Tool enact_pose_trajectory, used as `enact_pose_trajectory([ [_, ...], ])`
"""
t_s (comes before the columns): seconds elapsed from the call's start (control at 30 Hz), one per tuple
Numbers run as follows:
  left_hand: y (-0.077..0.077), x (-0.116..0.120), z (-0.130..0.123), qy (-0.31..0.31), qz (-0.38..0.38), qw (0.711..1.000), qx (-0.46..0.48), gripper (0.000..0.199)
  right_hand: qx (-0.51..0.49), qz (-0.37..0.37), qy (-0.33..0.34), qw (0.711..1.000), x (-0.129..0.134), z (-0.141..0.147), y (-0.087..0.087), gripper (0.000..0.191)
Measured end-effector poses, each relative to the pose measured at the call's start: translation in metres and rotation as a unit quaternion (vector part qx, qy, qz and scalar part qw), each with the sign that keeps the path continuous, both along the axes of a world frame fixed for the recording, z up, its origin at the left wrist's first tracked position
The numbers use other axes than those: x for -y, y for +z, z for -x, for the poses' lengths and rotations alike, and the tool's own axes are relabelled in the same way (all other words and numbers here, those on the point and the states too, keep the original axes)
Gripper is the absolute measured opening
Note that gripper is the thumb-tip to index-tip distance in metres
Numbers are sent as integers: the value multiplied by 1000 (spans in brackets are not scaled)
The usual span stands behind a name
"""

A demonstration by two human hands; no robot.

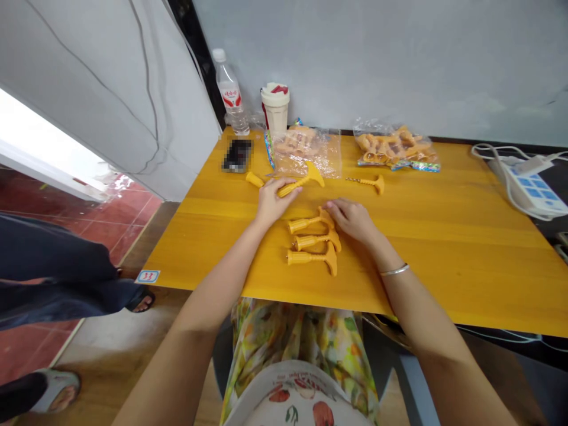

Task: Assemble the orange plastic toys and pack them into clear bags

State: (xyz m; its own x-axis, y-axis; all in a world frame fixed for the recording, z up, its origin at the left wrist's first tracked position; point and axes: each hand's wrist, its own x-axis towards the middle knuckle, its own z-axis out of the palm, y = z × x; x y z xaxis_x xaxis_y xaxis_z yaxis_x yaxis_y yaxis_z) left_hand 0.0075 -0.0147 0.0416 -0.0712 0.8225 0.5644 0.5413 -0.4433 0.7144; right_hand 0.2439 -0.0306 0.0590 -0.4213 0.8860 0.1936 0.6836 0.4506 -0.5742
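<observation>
My left hand (274,202) is closed around the handle of a yellow hammer-shaped tool (313,174), its head pointing right. A separate yellow handle (254,180) lies just behind that hand, partly hidden. My right hand (351,218) has its fingers curled, fingertips at the head of the rearmost of three similar yellow tools (306,225). Below it in the row are the middle tool (310,241) and the nearest tool (308,257), heads to the right. Farther back lies a yellow T-shaped piece (378,184) with a dark spiral shaft (355,180).
Two clear bags of orange-yellow parts, the left bag (306,148) and right bag (399,148), lie along the wall. A water bottle (231,97), a cup (276,109) and a blurred phone (237,155) stand back left. A power strip (539,189) with cables is right. Another person's legs (57,266) are left.
</observation>
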Motion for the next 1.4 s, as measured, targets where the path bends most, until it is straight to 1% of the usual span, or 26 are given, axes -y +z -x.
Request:
enact_pose_trajectory([
  [0.07, -2, -4, 5, 34, 17, 999, -30, 14, 78, -17, 26, 996, 2, 2, 0, 41],
  [0.1, -4, -6, 7, 44, 29, 998, -47, 14, 94, -14, 37, 995, 4, 3, 1, 36],
  [0.17, -7, -8, 9, 51, 56, 994, -80, 15, 95, 3, 58, 994, 7, 6, 3, 32],
  [0.23, -10, -8, 9, 37, 87, 989, -110, 18, 79, 25, 79, 993, 9, 7, 6, 33],
  [0.3, -11, -8, 8, 3, 115, 984, -133, 20, 53, 48, 97, 993, 9, 6, 8, 37],
  [0.37, -11, -7, 8, -35, 135, 979, -151, 21, 28, 54, 89, 994, 5, -1, 9, 40],
  [0.4, -10, -7, 8, -51, 143, 975, -160, 21, 19, 51, 73, 996, 1, -6, 8, 40],
  [0.47, -9, -6, 8, -78, 157, 969, -176, 21, 4, 23, 16, 1000, -10, -20, 4, 40],
  [0.53, -9, -6, 8, -105, 170, 961, -191, 21, -5, -42, -60, 997, -25, -39, -4, 38],
  [0.6, -9, -5, 8, -130, 179, 954, -201, 22, 8, -123, -133, 983, -40, -59, -13, 35],
  [0.67, -9, -4, 6, -151, 186, 949, -207, 22, 41, -166, -185, 968, -51, -76, -24, 35],
  [0.73, -7, -2, 6, -171, 193, 943, -209, 22, 73, -158, -213, 962, -58, -88, -32, 43],
  [0.8, -2, 0, 8, -175, 190, 943, -210, 23, 104, -119, -225, 962, -60, -94, -38, 53],
  [0.83, 1, 0, 11, -163, 180, 947, -210, 24, 123, -98, -226, 961, -59, -94, -39, 55],
  [0.87, 4, 1, 14, -135, 164, 954, -211, 24, 142, -83, -225, 960, -58, -93, -39, 56],
  [0.93, 11, 1, 25, -35, 129, 966, -220, 24, 172, -75, -216, 958, -55, -90, -36, 54],
  [1.0, 14, 0, 39, 72, 111, 962, -238, 32, 190, -87, -210, 955, -51, -85, -31, 51],
  [1.03, 13, -1, 45, 111, 113, 955, -250, 39, 195, -93, -211, 953, -49, -83, -28, 50],
  [1.07, 12, -2, 51, 135, 120, 948, -263, 45, 201, -96, -213, 951, -47, -81, -26, 48],
  [1.13, 6, -6, 59, 147, 140, 936, -286, 53, 209, -95, -219, 948, -44, -77, -22, 42],
  [1.23, -5, -12, 65, 126, 158, 930, -306, 53, 209, -98, -213, 949, -40, -71, -21, 35],
  [1.33, -10, -16, 63, 97, 151, 937, -301, 48, 192, -117, -197, 954, -39, -63, -22, 32],
  [1.4, -9, -16, 56, 72, 134, 950, -273, 42, 179, -145, -176, 957, -36, -54, -21, 32],
])
